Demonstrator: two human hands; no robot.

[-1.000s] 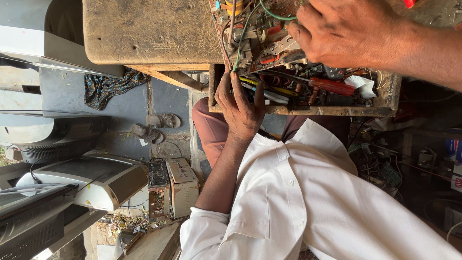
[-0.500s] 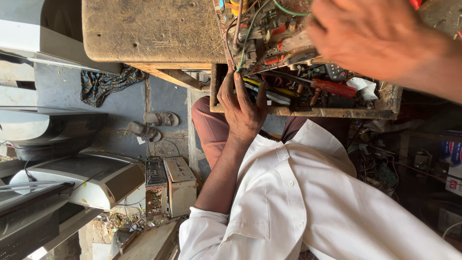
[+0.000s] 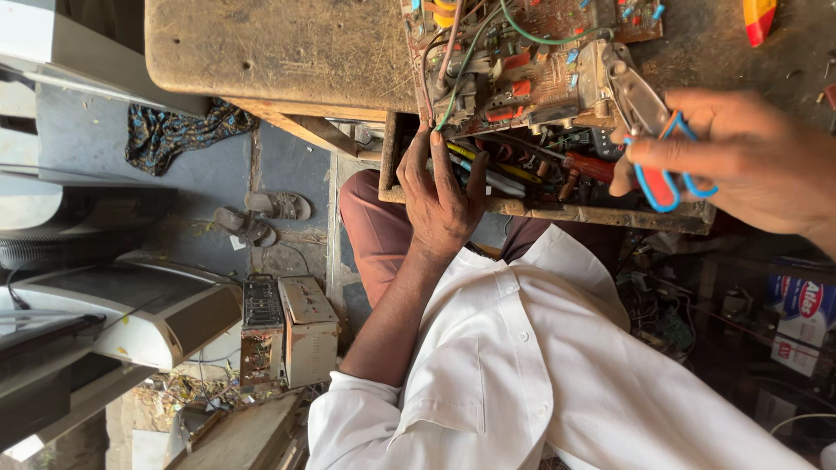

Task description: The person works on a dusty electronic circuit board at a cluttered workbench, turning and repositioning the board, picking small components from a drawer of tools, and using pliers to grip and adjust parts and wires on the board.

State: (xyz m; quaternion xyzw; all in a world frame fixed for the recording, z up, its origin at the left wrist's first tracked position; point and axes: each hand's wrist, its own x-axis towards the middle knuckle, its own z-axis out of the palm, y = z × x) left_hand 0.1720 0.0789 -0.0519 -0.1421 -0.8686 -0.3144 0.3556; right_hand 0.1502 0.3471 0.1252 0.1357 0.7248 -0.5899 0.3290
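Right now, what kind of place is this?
Probably an electronics repair workshop. A bare circuit board with wires lies on a worn wooden bench, a drawer of tools sits open below it, and old television sets stand on the floor.

A white, red and blue printed box (image 3: 799, 324) sits far right.

Both hands up at work, arms bare.
Left hand (image 3: 442, 196) fingers spread, pressing flat; right hand (image 3: 749, 161) curled in a pinch grip.
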